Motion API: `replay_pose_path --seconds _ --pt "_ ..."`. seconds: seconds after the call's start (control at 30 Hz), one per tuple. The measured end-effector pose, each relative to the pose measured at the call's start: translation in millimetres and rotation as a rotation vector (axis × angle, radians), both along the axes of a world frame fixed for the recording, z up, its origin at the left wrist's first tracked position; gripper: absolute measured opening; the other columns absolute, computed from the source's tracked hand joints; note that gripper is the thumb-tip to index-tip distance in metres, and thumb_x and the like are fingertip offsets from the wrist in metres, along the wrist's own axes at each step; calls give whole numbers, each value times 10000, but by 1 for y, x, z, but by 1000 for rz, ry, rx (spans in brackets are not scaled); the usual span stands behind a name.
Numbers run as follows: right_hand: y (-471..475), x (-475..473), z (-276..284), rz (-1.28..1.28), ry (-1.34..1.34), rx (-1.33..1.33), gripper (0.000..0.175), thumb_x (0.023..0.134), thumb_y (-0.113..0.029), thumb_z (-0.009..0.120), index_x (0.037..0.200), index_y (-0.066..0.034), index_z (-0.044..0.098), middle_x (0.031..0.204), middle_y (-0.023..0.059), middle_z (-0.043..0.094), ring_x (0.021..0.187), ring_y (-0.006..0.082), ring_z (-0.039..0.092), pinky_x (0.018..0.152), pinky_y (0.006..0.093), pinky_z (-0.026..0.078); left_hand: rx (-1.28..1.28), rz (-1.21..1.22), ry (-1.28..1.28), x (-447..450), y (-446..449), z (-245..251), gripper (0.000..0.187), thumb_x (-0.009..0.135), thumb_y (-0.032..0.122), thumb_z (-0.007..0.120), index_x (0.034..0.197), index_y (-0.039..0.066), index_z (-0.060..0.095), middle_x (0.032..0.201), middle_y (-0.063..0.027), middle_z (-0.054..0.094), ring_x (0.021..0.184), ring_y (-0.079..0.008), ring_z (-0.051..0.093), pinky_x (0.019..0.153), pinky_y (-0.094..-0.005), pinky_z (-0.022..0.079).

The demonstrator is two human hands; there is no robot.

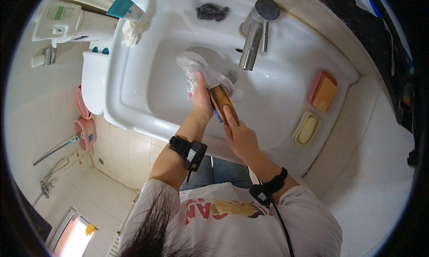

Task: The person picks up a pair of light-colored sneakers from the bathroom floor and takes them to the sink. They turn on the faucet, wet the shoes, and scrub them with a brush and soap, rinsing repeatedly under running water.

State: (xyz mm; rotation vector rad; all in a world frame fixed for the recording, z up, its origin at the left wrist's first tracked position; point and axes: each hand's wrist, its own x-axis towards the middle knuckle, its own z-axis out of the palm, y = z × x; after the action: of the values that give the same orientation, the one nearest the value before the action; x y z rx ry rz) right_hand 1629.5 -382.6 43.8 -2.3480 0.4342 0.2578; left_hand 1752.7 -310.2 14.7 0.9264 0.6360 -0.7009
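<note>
Over the basin of a white washbasin (pixel 161 125), my left hand (pixel 202 97) holds a pale shoe (pixel 207 67), its sole side facing up. White foam or wet cloth shows along the shoe's left side. My right hand (pixel 238 133) grips a wooden-backed scrubbing brush (pixel 222 101) with blue bristles, its index finger lying along the back. The brush's far end meets the shoe's near end, close beside my left hand. Part of the bristles is hidden under the wood.
A metal faucet (pixel 253 39) rises behind the shoe. An orange soap bar (pixel 325 92) and a pale soap in a dish (pixel 307 129) sit on the right rim. Dark steel wool (pixel 212 12), a teal-and-white tube (pixel 125 8) and a crumpled white item (pixel 131 32) lie at the back.
</note>
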Motion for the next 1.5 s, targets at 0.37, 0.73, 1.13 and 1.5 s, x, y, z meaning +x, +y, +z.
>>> replay_pose_path --seconds 0.37,0.73,1.13,1.5 --pt "-19 6 -6 -178 -15 155 561 954 -285 413 1449 -135 195 714 245 592 633 401 606 565 467 484 503 -449 -283 -16 6 -4 476 900 303 525 1233 -23 432 995 -143 573 771 -196 587 615 -303 486" --pt "-40 1 -7 -272 83 559 509 974 -318 403 1430 -130 279 700 183 590 577 229 594 536 333 449 523 -357 -460 -20 21 -10 528 881 269 540 1302 -5 382 1135 -183 536 858 -227 571 628 -302 479" --pt "-15 -19 3 -193 -88 -125 594 946 -259 447 1461 -160 169 846 198 602 674 344 623 573 426 526 538 -350 -184 -9 -15 -8 406 866 213 508 1141 -70 412 1023 -180 532 939 -307 560 806 -413 485" --pt "0 -24 9 -125 93 51 580 911 -219 500 1437 -177 259 848 210 597 661 369 605 567 433 496 -96 -108 45 -9 -23 13 708 885 626 386 1257 26 439 1210 -151 512 1085 -288 515 934 -398 417"
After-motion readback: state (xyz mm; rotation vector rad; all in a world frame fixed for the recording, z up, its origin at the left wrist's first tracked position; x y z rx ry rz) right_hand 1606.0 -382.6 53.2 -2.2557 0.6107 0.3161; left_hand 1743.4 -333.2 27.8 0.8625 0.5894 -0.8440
